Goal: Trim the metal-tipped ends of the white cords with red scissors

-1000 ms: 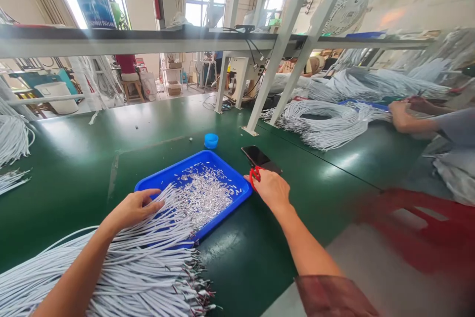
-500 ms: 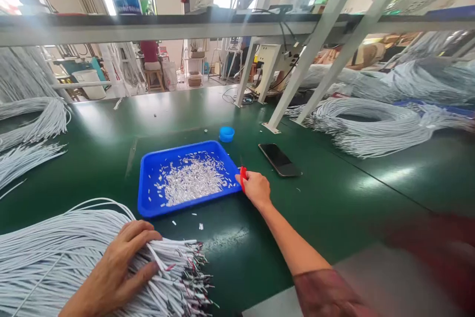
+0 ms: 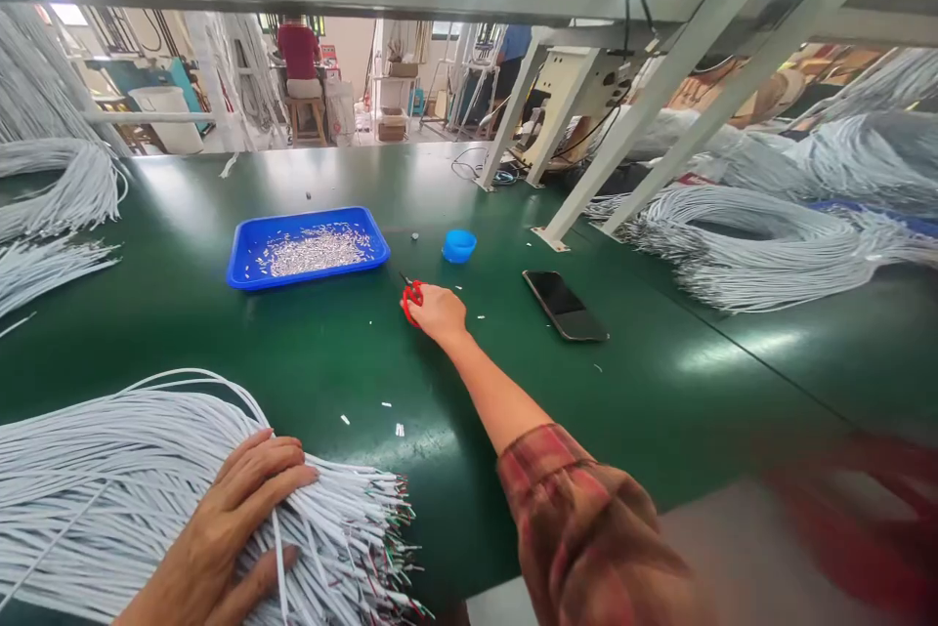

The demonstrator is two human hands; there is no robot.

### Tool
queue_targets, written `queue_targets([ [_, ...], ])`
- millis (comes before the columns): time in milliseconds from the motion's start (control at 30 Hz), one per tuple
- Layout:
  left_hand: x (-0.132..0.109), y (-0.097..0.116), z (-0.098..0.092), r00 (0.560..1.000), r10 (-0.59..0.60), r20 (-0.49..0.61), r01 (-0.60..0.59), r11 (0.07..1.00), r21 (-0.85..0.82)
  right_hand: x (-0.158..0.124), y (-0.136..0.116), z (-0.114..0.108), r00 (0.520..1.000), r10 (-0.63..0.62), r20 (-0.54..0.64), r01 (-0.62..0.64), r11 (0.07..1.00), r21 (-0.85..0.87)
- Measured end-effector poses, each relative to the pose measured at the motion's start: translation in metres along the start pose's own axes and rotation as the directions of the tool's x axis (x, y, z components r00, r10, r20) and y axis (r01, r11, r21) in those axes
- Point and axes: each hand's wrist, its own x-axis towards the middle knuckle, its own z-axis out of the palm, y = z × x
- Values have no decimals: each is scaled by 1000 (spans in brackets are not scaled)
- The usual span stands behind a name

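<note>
My left hand [image 3: 234,519] lies on a thick bundle of white cables [image 3: 147,450], its fingers stretched over them and the thumb apart. One cable end stands up between thumb and fingers. The cut ends, with small coloured wire tips, fan out to the right of it. Red-handled scissors [image 3: 412,302] are gripped in my right hand [image 3: 442,313], reached out over the green table; their dark tips point away from me. Beyond and left of that hand sits a blue tray [image 3: 308,278] with many small whitish cut pieces in it.
A blue round cup [image 3: 458,247] and a dark phone [image 3: 564,306] lie to the right. Scraps [image 3: 400,430] dot the table. Coiled cables [image 3: 740,240] rest by slanted metal posts [image 3: 652,99]; more cables [image 3: 59,187] lie left. A person [image 3: 299,55] sits far back.
The blue tray has slid away and to the left. My right hand has moved left with the scissors. My left hand stays on the cables, and the view has tipped down.
</note>
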Motion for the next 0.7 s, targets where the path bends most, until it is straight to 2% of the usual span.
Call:
queue_targets([
  [167,3,0,1,1000,1,-17,-1,1000,-15,-10,47,-27,996,-42,80,56,982,-182],
  [267,3,1,1,1000,0,-16,-1,1000,-7,-9,61,-40,996,-59,64,73,965,-252],
  [400,-1,2,2,999,14,-39,-14,1000,-5,-17,49,-41,978,-209,-6,200,944,-261],
  [467,0,2,3,998,17,-53,-17,1000,-4,-29,30,-31,932,-361,1,352,908,-227],
  [500,1,1,4,998,15,-56,-15,1000,1,-37,19,-22,892,-452,25,447,872,-198],
  [533,4,1,4,998,13,-54,-13,1000,7,-46,7,-13,816,-574,69,577,803,-150],
  [567,7,1,3,999,11,-47,-11,1000,15,-55,-4,-3,645,-756,110,763,644,-47],
  [600,10,1,2,999,14,-29,-14,1000,26,-65,-14,7,481,-868,125,870,490,50],
  [633,12,2,0,1000,19,-5,-18,999,40,-75,-21,16,353,-925,139,920,370,125],
  [700,7,5,-6,1000,22,-3,-21,997,72,-93,-26,27,161,-966,200,957,202,206],
])
